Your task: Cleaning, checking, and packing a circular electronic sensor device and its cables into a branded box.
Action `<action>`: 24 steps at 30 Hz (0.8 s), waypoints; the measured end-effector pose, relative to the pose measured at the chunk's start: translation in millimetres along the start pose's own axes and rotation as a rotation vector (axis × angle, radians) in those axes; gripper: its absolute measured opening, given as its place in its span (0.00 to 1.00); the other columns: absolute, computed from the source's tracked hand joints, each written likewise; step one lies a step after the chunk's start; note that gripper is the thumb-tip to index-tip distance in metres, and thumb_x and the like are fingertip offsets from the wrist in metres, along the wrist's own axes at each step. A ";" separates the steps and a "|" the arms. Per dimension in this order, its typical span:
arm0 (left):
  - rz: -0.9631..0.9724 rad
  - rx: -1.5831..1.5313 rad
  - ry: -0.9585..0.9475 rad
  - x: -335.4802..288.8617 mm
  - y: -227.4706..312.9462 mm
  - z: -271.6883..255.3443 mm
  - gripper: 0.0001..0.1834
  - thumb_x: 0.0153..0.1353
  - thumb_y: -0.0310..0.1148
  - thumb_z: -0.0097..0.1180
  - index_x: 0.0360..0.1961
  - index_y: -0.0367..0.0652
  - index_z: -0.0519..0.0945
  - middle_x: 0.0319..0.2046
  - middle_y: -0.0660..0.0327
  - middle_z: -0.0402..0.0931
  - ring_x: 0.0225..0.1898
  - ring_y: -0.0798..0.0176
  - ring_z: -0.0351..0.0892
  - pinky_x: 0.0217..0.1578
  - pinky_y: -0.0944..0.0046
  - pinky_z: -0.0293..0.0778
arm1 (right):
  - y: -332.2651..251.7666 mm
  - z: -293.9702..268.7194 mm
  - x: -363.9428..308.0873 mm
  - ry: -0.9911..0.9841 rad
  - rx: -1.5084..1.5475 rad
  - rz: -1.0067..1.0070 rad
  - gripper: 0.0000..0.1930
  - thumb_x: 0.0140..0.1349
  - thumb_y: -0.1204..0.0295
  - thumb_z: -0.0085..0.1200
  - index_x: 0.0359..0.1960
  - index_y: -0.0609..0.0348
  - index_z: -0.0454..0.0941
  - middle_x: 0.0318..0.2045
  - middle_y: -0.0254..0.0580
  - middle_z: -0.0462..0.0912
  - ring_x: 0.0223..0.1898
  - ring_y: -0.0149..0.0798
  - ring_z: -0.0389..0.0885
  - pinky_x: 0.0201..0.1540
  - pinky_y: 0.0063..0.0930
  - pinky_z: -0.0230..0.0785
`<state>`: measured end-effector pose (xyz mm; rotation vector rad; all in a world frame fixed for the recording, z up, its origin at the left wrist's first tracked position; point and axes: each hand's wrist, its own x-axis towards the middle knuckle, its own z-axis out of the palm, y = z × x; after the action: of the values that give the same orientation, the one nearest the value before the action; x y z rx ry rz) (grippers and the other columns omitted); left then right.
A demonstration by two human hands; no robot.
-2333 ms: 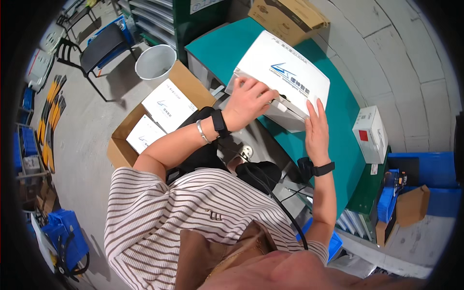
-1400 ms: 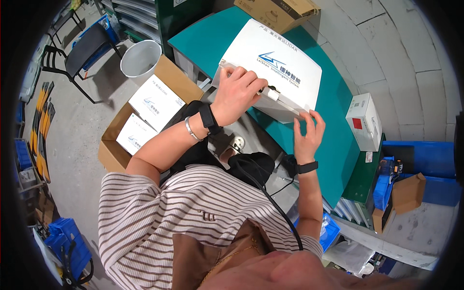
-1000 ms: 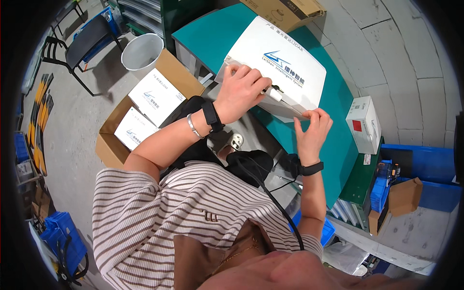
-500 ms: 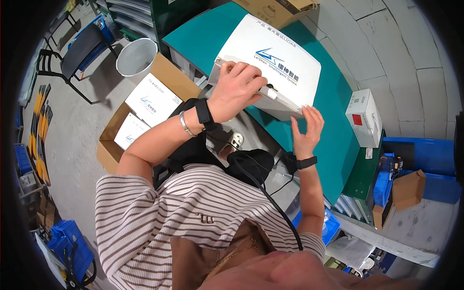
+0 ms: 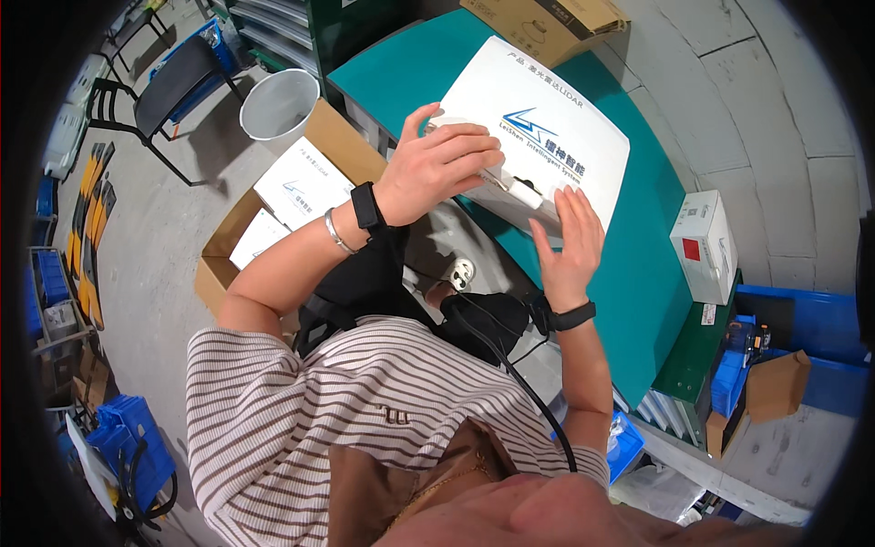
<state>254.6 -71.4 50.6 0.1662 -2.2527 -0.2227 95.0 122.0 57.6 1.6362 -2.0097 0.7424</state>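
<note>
A large white cardboard box [image 5: 556, 105] with a blue logo stands on the green tabletop, its lid lying over the top. My left hand [image 5: 437, 169] rests at the near left edge of the lid, fingers stretched over it and thumb pointing up beside the corner. My right hand [image 5: 570, 246] is at the near right part, fingers lying extended on the lid and thumb apart against the front side. Between the hands, a small white tab with a black piece [image 5: 525, 190] shows at the front edge. The underside of the box is hidden.
An open brown carton [image 5: 219, 246] with white boxes inside stands to the left, beside a grey bin [image 5: 279, 108]. Another white box [image 5: 704, 246] with a red square stands at the table's right end. A brown carton [image 5: 551, 27] lies at the far edge.
My left hand has flattened from curled fingers onto the lid edge. My right hand has moved from the corner leftward onto the lid. The view has shifted slightly.
</note>
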 end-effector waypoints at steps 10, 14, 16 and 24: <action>-0.055 -0.074 0.122 -0.9 2.9 17.0 0.20 0.43 0.38 0.70 0.41 0.56 0.82 0.42 0.72 0.80 0.49 0.70 0.76 0.62 0.50 0.52 | -6.0 11.2 5.7 0.101 0.005 0.085 0.20 0.46 0.73 0.68 0.44 0.52 0.80 0.46 0.38 0.81 0.51 0.43 0.79 0.52 0.36 0.67; -0.116 -0.048 0.088 0.6 16.9 16.5 0.20 0.42 0.38 0.71 0.41 0.56 0.82 0.40 0.71 0.78 0.49 0.69 0.76 0.63 0.42 0.46 | -9.4 13.9 5.3 0.124 0.027 0.084 0.19 0.47 0.72 0.68 0.44 0.53 0.80 0.45 0.38 0.81 0.51 0.43 0.78 0.52 0.37 0.67; -0.108 -0.029 0.123 2.1 21.1 17.0 0.20 0.43 0.38 0.70 0.41 0.58 0.82 0.40 0.72 0.78 0.50 0.69 0.75 0.63 0.39 0.42 | -10.3 14.0 4.5 0.136 0.016 0.086 0.19 0.48 0.72 0.68 0.44 0.53 0.80 0.45 0.38 0.81 0.51 0.43 0.78 0.53 0.37 0.67; -0.083 -0.009 0.130 1.3 24.3 23.2 0.17 0.45 0.38 0.69 0.39 0.61 0.83 0.40 0.76 0.78 0.51 0.70 0.74 0.63 0.37 0.38 | -12.5 15.5 5.5 0.158 0.046 0.101 0.19 0.47 0.73 0.67 0.44 0.53 0.80 0.45 0.38 0.81 0.51 0.42 0.78 0.53 0.37 0.66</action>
<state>234.8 -45.6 42.2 0.2626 -2.1171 -0.2592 106.1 105.9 51.0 1.4610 -1.9872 0.9304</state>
